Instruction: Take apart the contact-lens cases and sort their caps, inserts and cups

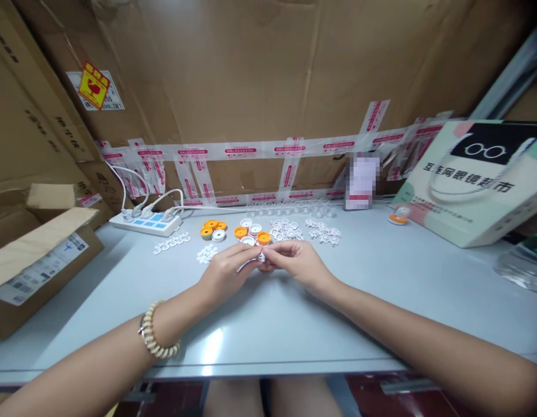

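Observation:
My left hand (227,269) and my right hand (297,260) meet over the middle of the pale table (268,324), fingertips pinched together on a small white plastic piece (261,256). Something orange shows just beneath the fingers. Just beyond them stand orange-and-white round spools (251,231), and a second small group of spools (213,229) lies to the left. Small white plastic parts lie in heaps: one (206,253) near my left hand, one (286,229) behind the spools, another (324,231) further right. A beaded bracelet (155,339) circles my left wrist.
A white power strip (147,223) with plugged cables lies at the back left. An open cardboard box (34,260) sits at the left edge. A printed paper bag (477,179) leans at the right, with clear plastic (522,266) beside it. Taped cardboard walls stand behind.

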